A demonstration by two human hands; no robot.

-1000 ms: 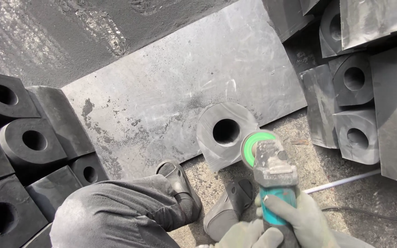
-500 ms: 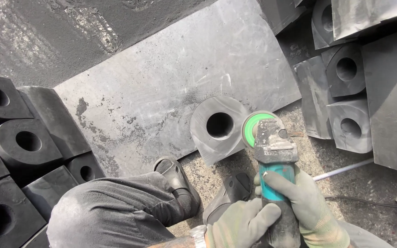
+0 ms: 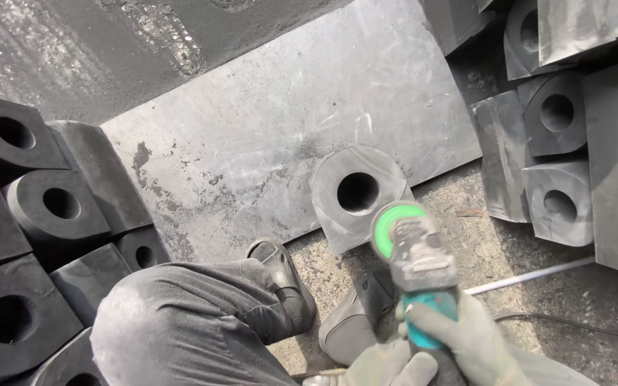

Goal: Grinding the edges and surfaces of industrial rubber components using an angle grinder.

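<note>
Your gloved right hand [image 3: 466,336] and left hand [image 3: 388,364] grip the teal angle grinder [image 3: 420,268]; its green disc hovers just beside the dark rubber holed block [image 3: 355,189].

place: workshop yard | floor: gritty concrete [image 3: 523,286], lower right | stock: dark blocks [image 3: 30,214] with round holes piled at left and right edges | metal sheet [image 3: 266,129] at centre | tool: grinder [image 3: 416,264]
</note>
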